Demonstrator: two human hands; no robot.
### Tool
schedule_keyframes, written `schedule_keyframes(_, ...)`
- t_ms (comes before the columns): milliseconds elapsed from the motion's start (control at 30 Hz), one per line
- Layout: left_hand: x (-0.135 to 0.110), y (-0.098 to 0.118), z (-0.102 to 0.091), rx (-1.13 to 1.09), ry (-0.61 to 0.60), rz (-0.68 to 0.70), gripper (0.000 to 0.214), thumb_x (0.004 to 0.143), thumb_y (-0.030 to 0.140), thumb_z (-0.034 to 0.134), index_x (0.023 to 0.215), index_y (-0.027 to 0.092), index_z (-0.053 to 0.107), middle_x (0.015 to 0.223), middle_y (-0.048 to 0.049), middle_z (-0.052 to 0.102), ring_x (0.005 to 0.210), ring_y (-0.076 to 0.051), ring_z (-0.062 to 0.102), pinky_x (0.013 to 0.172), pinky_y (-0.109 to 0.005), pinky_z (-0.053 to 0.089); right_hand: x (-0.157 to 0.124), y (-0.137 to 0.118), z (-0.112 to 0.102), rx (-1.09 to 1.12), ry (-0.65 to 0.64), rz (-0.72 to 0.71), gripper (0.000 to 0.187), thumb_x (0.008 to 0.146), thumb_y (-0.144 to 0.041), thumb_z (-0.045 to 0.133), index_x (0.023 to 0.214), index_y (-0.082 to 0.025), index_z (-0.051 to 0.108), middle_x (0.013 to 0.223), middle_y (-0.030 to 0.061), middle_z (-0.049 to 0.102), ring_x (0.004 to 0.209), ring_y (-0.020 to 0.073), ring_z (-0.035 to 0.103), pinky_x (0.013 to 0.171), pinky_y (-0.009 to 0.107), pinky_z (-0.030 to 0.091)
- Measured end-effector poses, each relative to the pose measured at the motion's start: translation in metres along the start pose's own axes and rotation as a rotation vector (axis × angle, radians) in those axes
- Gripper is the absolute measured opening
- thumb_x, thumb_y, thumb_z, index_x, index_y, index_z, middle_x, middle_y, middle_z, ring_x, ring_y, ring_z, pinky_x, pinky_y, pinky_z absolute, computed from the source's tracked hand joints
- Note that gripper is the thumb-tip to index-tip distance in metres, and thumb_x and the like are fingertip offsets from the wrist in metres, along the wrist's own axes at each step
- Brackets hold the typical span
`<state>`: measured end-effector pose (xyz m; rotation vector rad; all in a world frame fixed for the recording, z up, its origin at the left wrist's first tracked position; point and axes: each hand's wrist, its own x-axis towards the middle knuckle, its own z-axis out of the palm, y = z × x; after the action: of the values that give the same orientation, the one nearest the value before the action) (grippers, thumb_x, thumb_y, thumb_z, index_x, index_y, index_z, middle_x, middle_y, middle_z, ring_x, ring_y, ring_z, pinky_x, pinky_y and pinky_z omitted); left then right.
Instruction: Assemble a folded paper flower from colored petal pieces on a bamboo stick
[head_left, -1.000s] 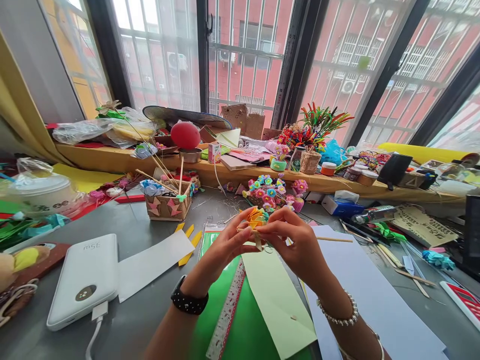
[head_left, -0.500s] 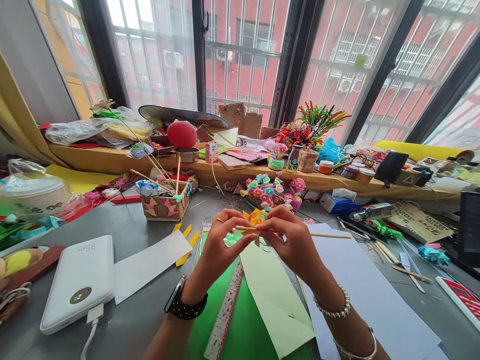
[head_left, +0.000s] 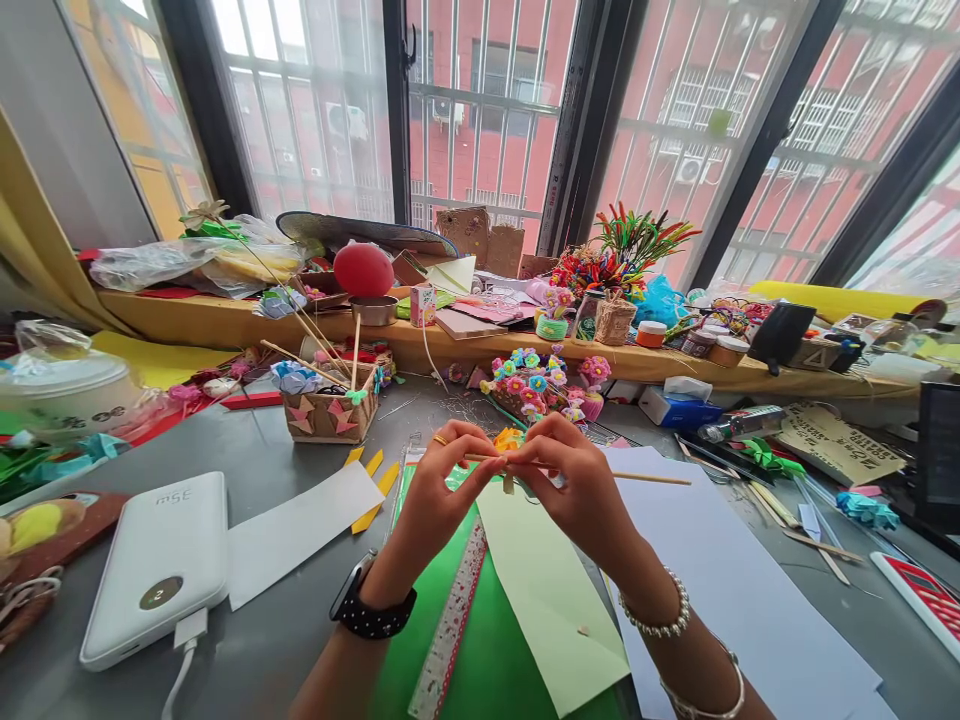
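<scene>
A thin wooden stick [head_left: 651, 479] lies crosswise between my hands, its free end reaching out to the right. My left hand [head_left: 454, 478] pinches its left part between thumb and fingers. My right hand [head_left: 564, 470] pinches the stick close beside the left fingertips, with the thumbs and fingertips nearly meeting. A small tan strip [head_left: 509, 484] hangs under the fingertips. Just behind the fingers, an orange-yellow folded paper piece [head_left: 509, 438] shows partly; I cannot tell whether it is attached to the stick. Below lie a pale green paper sheet [head_left: 551, 600] and a patterned ruler [head_left: 454, 615].
A green mat [head_left: 491, 660] lies under the ruler. To the left are a white power bank [head_left: 161, 565], a white paper strip [head_left: 304, 525] and yellow paper strips [head_left: 377, 497]. White sheets [head_left: 720, 570] spread on the right. A decorated box [head_left: 330, 415] with sticks stands behind.
Both hands have shifted slightly, with the fingertips closer together. The stick's right end has moved a little left and down. The orange-yellow paper piece is less visible.
</scene>
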<state>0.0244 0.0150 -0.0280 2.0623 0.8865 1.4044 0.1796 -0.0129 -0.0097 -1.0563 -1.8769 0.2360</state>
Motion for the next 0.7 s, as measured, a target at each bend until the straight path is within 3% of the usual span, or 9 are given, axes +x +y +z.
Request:
schedule_keyframes(333, 0.001, -0.005, 0.001, 0.015, 0.003, 0.033, 0.013, 0.078, 0.026, 0.055, 0.071, 0.017, 0.061, 0.075, -0.0032, 0.055, 0.081, -0.018, 0.051, 0.074, -0.030, 0.041, 0.003, 0.002, -0.007, 0.085, -0.090, 0.066, 0.013, 0.078, -0.025, 0.058, 0.083, -0.019, 0.068, 0.080, 0.0036, 0.053, 0.075, 0.0140, 0.056, 0.061, 0.025, 0.049)
schedule_keyframes(500, 0.000, 0.000, 0.001, 0.066, 0.016, 0.066, 0.012, 0.077, 0.026, 0.056, 0.071, 0.018, 0.062, 0.076, -0.0031, 0.054, 0.079, -0.018, 0.052, 0.074, -0.030, 0.041, 0.005, 0.004, -0.009, 0.108, -0.080, 0.164, 0.016, 0.079, -0.028, 0.057, 0.075, -0.019, 0.069, 0.076, 0.0037, 0.056, 0.073, 0.0143, 0.056, 0.058, 0.025, 0.046)
schedule_keyframes(700, -0.002, 0.002, 0.000, 0.122, -0.020, 0.118, 0.011, 0.077, 0.025, 0.056, 0.072, 0.018, 0.062, 0.077, -0.0037, 0.054, 0.079, -0.018, 0.052, 0.075, -0.031, 0.041, 0.007, 0.009, -0.016, 0.207, -0.192, 0.266, 0.015, 0.075, -0.032, 0.062, 0.075, -0.019, 0.070, 0.076, 0.0034, 0.059, 0.073, 0.0146, 0.057, 0.062, 0.026, 0.047)
